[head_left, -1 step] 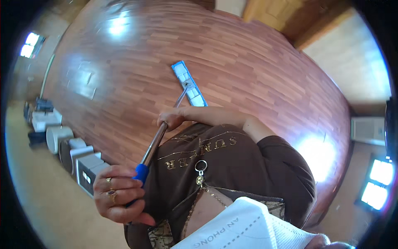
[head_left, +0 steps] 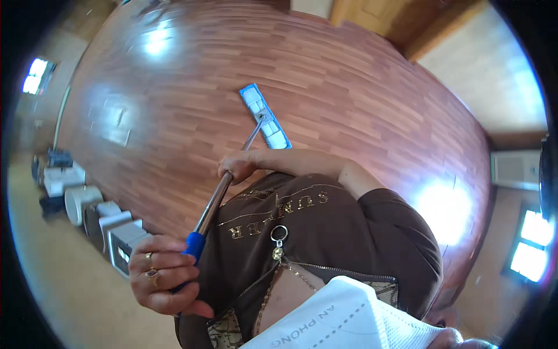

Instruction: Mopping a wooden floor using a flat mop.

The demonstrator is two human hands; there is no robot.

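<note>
A flat mop reaches from my body out to the wood-plank floor [head_left: 325, 75]. Its long head [head_left: 275, 139] has a white top and a blue fringed edge, and lies flat on the boards. My left hand [head_left: 165, 279], with rings on its fingers, is closed round the blue grip [head_left: 195, 247] at the top of the handle. Further down, my right hand [head_left: 235, 164] wraps round the shiny metal pole [head_left: 214, 205], the right forearm crossing in front of my brown top.
Along the left wall stand a round white bin [head_left: 81, 203], a grey-white box-shaped thing [head_left: 125, 238] and other items. A wooden door [head_left: 378, 20] is at the far side. A white unit [head_left: 516, 168] and a bright window [head_left: 529, 244] are at the right.
The view has shifted slightly, moving the surroundings a little to the left in the picture. Both hands keep their hold on the mop, and its head stays at nearly the same place.
</note>
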